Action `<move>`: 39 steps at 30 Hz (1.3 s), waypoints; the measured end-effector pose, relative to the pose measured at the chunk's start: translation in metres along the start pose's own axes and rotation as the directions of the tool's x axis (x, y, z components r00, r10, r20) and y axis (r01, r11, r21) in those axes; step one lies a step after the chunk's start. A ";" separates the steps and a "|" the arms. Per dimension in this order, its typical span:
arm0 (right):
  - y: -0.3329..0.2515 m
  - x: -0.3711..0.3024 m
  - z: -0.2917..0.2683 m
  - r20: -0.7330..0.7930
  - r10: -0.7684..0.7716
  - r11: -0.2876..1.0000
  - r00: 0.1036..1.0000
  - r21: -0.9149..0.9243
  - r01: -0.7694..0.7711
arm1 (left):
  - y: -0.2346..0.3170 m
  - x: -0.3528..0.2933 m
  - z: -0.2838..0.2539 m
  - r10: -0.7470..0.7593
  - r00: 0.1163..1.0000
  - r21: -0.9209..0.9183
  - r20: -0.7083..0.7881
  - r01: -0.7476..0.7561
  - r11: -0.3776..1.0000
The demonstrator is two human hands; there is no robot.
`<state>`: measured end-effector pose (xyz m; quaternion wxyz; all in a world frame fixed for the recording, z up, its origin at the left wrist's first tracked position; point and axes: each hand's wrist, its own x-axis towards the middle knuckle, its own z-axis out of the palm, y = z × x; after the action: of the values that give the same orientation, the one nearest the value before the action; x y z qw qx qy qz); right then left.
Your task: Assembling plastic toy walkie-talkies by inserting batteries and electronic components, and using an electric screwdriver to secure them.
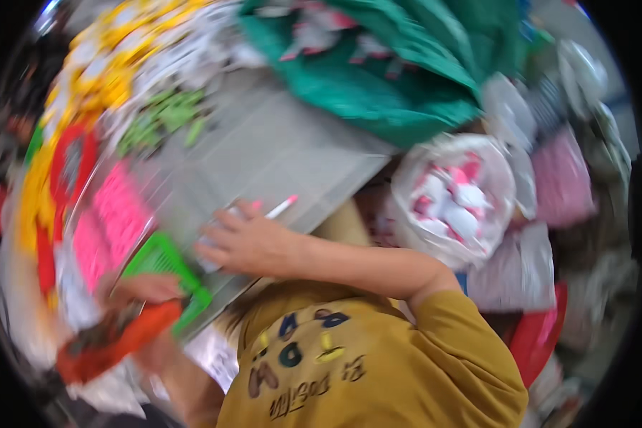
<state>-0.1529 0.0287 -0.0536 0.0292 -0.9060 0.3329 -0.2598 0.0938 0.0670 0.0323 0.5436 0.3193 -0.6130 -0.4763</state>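
Note:
My right hand lies over the grey tabletop with its fingers curled around a small white-and-pink piece, whose pink tip sticks out beyond the knuckles. Something pale also shows under the fingertips, too blurred to name. At the lower left, my left hand is smeared by motion. It seems to grip an orange-red tray, which crosses in front of the wrist and carries small dark bits. Close to that hand, a green slotted basket sits at the table's edge.
Bright pink pieces and green pieces lie on the grey table. Yellow-and-white parts are heaped at the far left beside red-handled scissors-like loops. A green sack and a white bag hold white-and-pink parts.

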 end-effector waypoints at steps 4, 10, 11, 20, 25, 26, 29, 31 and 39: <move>0.024 -0.046 -0.051 -0.345 0.121 0.989 0.931 -0.034 -0.141 | 0.060 0.033 0.056 -0.166 0.561 -0.197 -0.811 0.005 0.980; 0.105 -0.198 -0.139 -0.675 0.413 0.651 0.611 -0.250 -0.717 | 0.039 0.018 0.006 0.028 0.934 -0.608 0.356 0.209 0.766; 0.111 -0.222 -0.151 -0.636 0.531 0.528 0.560 -0.269 -0.806 | 0.038 0.028 0.012 0.091 0.882 -0.595 0.462 0.232 0.769; 0.078 -0.294 -0.180 0.161 0.839 0.543 0.520 -0.187 -0.819 | 0.027 0.047 0.026 0.084 0.877 -0.518 0.474 0.200 0.832; 0.098 -0.182 -0.202 -0.467 0.641 0.712 0.609 0.065 -0.700 | 0.006 0.039 0.018 0.038 0.895 -0.489 0.444 0.207 0.847; 0.111 -0.160 -0.201 -0.468 0.552 0.778 0.690 -0.009 -0.628 | 0.005 0.040 0.017 0.022 0.902 -0.487 0.431 0.212 0.847; 0.188 -0.117 -0.181 -0.294 0.383 0.843 0.876 -0.277 -0.462 | 0.010 0.050 0.019 -0.031 0.877 -0.350 0.479 0.223 0.910; 0.257 -0.096 -0.157 -0.130 0.345 0.789 0.929 -0.497 -0.362 | 0.008 0.047 0.018 -0.065 0.878 -0.298 0.474 0.229 0.927; 0.383 -0.091 -0.161 0.090 0.545 0.662 0.834 -0.657 -0.361 | -0.007 0.078 0.012 -0.371 0.778 0.027 0.508 0.416 0.909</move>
<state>-0.5153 -0.1930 -0.0416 -0.1564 -0.7783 0.6080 0.0094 0.0657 -0.0033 0.0542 0.2669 0.2814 -0.6311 -0.6718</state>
